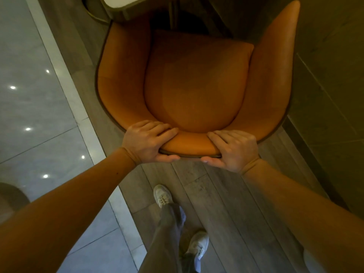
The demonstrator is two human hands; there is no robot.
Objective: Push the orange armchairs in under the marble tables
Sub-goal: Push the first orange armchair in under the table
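Note:
An orange armchair (197,81) with a curved leather back and a seat cushion fills the middle of the view, seen from above and behind. My left hand (149,141) grips the top edge of the backrest on the left, fingers over the inside and thumb under the rim. On the right of that same edge my right hand (232,149) holds it the same way. A corner of the pale marble table (116,5) shows at the top left, just beyond the chair's left arm. The chair's legs are hidden.
The chair stands on a strip of grey wood-look flooring (216,194). Glossy grey tiles (35,115) with a pale border lie to the left. A dark wall panel (331,75) runs close along the chair's right side. My two feet in white shoes (162,196) are behind the chair.

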